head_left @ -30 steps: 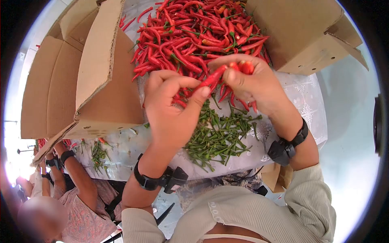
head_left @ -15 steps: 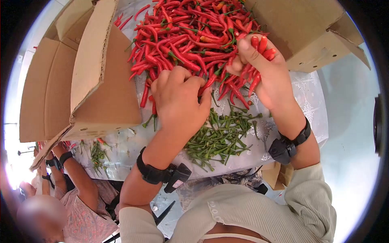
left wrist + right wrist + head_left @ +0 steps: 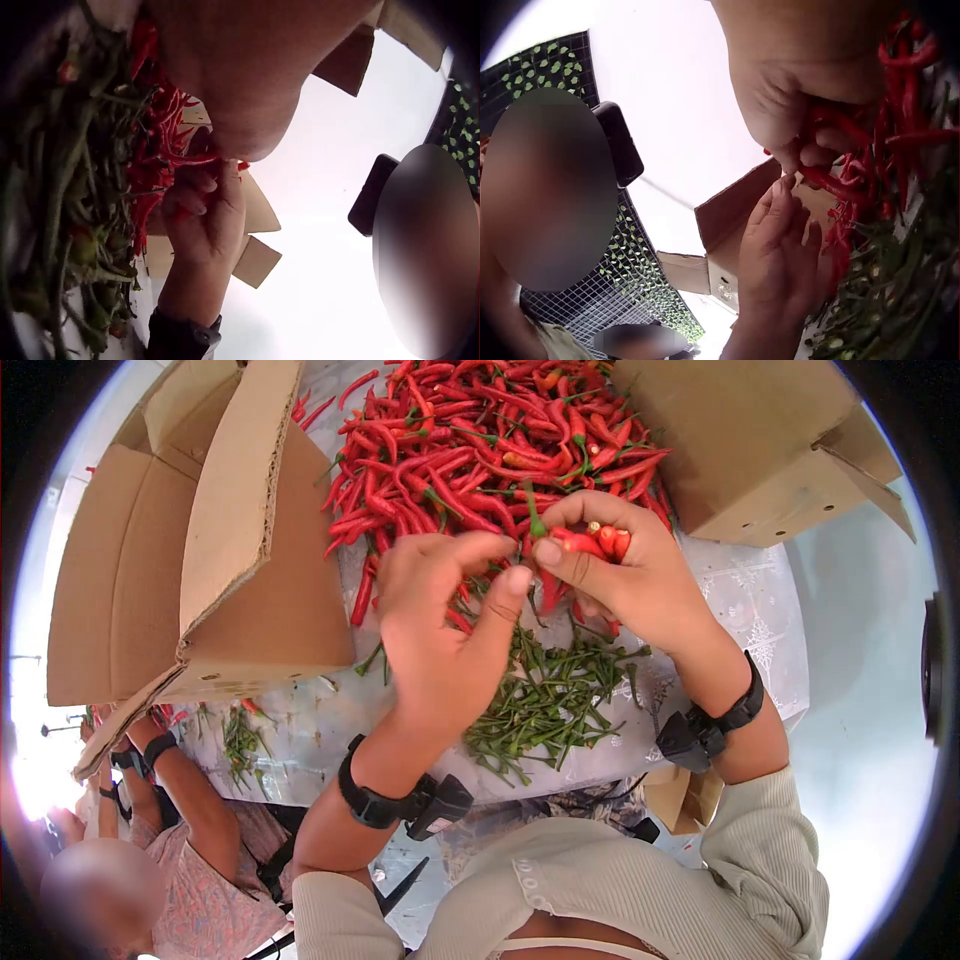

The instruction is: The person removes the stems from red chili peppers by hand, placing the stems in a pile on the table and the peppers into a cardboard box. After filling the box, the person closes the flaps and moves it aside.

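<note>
Head: I see right hand (image 3: 648,578) gripping red peppers (image 3: 578,543) near the pepper pile (image 3: 470,445); left hand (image 3: 430,630) has thumb and forefinger narrowly parted | Left wrist: I judge peppers light, smooth, firm, bruisable; hold the body just below the cap | Right wrist: left fingertips adjoin peppers; contact, I cannot tell.

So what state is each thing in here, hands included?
Left hand: fingers loosely bent, nothing visible in its grip
Right hand: holding several chillies
Held chillies: bunched, one with green stem on
Chilli pile: loose, heaped, some stems on
Loose stems: heaped on cloth
Left box: open, flaps out
Right box: flap out
</note>
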A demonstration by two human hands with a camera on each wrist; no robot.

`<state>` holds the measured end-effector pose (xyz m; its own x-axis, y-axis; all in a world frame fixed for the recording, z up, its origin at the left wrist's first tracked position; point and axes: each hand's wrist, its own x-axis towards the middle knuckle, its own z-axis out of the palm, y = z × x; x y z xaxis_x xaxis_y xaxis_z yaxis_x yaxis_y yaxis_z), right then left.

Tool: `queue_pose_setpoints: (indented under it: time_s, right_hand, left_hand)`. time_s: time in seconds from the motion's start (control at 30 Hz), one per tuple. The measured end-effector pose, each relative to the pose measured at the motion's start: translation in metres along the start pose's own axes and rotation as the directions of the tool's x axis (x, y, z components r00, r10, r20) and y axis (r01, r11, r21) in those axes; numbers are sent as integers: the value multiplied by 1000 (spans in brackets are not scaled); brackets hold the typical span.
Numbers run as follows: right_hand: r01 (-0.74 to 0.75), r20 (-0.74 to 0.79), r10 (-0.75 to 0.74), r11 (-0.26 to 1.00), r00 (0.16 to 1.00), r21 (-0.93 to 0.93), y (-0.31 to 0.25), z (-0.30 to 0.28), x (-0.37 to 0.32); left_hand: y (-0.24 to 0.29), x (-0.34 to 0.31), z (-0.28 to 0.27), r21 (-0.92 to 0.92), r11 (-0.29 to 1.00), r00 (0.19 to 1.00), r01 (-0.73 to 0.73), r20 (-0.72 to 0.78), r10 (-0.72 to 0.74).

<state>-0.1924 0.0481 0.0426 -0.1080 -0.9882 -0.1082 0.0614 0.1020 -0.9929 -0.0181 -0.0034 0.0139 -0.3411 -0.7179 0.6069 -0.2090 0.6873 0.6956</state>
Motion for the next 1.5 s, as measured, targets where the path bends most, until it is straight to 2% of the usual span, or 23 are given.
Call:
queue_pose_setpoints:
  time_s: [0.1,0.13,0.2,0.23,0.33,0.5,0.53,0.7,0.83,1.0,1.03,1.1,1.17,1.2,1.27,1.37,1.43,1.5]
  right_hand:
    - [169,72,-156,956,985,-239,-1,-2,-1]
    - [246,85,-232,928,969,-281,1,-3,0]
    - [395,122,-377,846,918,-359,7,-5,2]
    - [386,135,-362,843,922,-374,6,-7,2]
    - [376,168,-336,821,927,-430,0,-11,-1]
    - [389,221,-321,785,921,-482,0,-14,-4]
    - [404,237,-329,787,914,-466,0,-13,-4]
    - [496,332,-379,754,864,-432,-3,-14,-4]
    - [429,348,-321,851,881,-302,-4,-15,-3]
    - [293,299,-238,944,924,-153,-6,-20,1]
    - [303,221,-283,951,933,-62,-5,-21,4]
    - [337,53,-345,934,937,119,1,-23,12]
    - [262,16,-276,929,961,262,6,-32,16]
    - [220,18,-240,917,971,333,5,-34,16]
    - [149,3,-168,883,986,444,5,-34,17]
    - [98,-78,-66,836,995,540,3,-26,17]
    - [94,-159,-3,819,987,567,-2,-16,14]
    - [68,-93,-21,847,995,527,3,-22,16]
  left_hand:
    - [1,5,-4,-29,999,996,23,-83,-25]
    - [-4,6,-7,39,998,998,-50,-34,52]
    - [-9,3,-10,40,998,998,-50,48,48]
    - [-10,2,-11,40,998,995,-51,88,47]
    - [-9,2,-7,-157,987,994,32,111,-15]
    - [-11,2,-11,-173,983,976,65,214,-27]
    - [-12,2,-12,-178,981,971,79,236,-35]
    - [-15,5,-16,-428,871,925,242,372,-75]
    - [-15,6,-19,-503,815,901,288,430,-53]
    - [-17,8,-24,-596,755,933,274,354,-59]
    - [-19,10,-26,-622,735,942,270,328,-68]
    - [-19,13,-34,-407,902,947,141,322,-3]
    - [-17,16,-39,-170,985,929,43,370,23]
    - [-16,17,-38,-85,990,957,113,279,-85]
    - [-14,17,-34,61,959,958,277,62,-281]
    - [-26,21,-36,448,881,988,154,-46,-149]
    - [-24,19,-35,630,772,985,89,59,-162]
    - [-22,17,-33,738,674,977,44,109,-183]
